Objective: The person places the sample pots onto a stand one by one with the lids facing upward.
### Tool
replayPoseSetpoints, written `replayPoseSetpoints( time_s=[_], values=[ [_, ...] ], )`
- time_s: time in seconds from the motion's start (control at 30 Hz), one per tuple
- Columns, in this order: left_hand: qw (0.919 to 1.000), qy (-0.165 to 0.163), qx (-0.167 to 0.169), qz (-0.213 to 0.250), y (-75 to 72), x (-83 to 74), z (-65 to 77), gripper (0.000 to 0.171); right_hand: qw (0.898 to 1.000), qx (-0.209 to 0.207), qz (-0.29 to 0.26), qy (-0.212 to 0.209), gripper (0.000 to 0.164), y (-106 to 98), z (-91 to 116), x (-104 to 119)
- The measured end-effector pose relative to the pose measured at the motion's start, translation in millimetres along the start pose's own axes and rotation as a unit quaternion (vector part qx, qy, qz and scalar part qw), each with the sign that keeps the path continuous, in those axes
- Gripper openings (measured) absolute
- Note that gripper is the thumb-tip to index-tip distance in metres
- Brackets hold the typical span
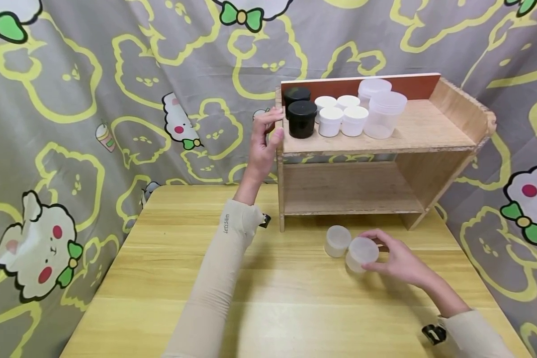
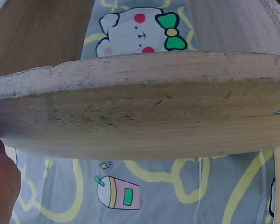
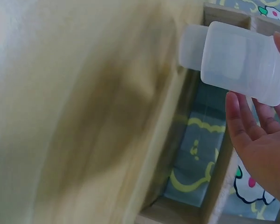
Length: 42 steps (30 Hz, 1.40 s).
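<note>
My right hand point(image 1: 400, 258) grips a translucent lidded plastic jar point(image 1: 362, 252) by its side, thumb on the near side and fingers on the far side. Just left of it stands a second translucent jar point(image 1: 338, 241) on the table. In the right wrist view, the held jar point(image 3: 238, 60) overlaps the second one point(image 3: 192, 46). My left hand point(image 1: 265, 136) rests against the left side panel of a wooden shelf point(image 1: 340, 146), up by its top board. The left wrist view shows that panel point(image 2: 144, 116) up close, with only part of the hand at the left edge.
On the shelf's top board stand two black jars point(image 1: 302, 119), several small white jars point(image 1: 330, 122) and two larger translucent containers point(image 1: 384, 117). The shelf stands at the back of the wooden table point(image 1: 268, 308). A patterned grey curtain point(image 1: 130, 89) hangs behind and at both sides.
</note>
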<state>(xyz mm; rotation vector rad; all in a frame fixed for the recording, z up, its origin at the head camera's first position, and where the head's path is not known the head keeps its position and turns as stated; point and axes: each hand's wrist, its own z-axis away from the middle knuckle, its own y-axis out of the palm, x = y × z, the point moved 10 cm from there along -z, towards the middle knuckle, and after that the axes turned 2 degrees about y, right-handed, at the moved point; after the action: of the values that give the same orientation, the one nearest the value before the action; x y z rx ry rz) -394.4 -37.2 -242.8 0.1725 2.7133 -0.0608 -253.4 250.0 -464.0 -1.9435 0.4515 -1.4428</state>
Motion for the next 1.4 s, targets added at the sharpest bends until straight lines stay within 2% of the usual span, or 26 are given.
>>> replayPoseSetpoints(
  time_s=[0.13, 0.43, 0.63, 0.87, 1.1, 1.4],
  values=[
    [1.0000, 0.001, 0.002, 0.000, -2.7, 16.6, 3.0, 0.030, 1.000, -0.019, -0.005, 0.000, 0.066, -14.3, 1.5, 5.4],
    [0.9999, 0.009, 0.006, -0.001, -2.1, 17.2, 2.0, 0.032, 0.995, -0.071, -0.056, -0.038, 0.067, -39.9, -2.3, 23.5],
    [1.0000, 0.006, 0.008, 0.003, -1.2, 18.3, 2.3, 0.031, 0.990, -0.118, -0.058, -0.053, 0.069, -63.7, -4.8, 37.4],
    [0.9999, 0.007, 0.004, 0.010, -1.5, 16.9, 3.4, 0.033, 0.985, -0.149, -0.058, -0.060, 0.071, -92.8, -7.5, 52.6],
    [1.0000, 0.003, 0.008, -0.001, -0.8, 17.4, 2.2, 0.031, 0.978, -0.190, -0.048, -0.069, 0.071, -131.4, -10.1, 70.3],
    [0.9999, -0.007, 0.003, -0.007, -2.3, 18.3, 2.8, 0.035, 0.960, -0.255, -0.075, -0.083, 0.071, -188.8, -18.5, 96.5]
  ],
)
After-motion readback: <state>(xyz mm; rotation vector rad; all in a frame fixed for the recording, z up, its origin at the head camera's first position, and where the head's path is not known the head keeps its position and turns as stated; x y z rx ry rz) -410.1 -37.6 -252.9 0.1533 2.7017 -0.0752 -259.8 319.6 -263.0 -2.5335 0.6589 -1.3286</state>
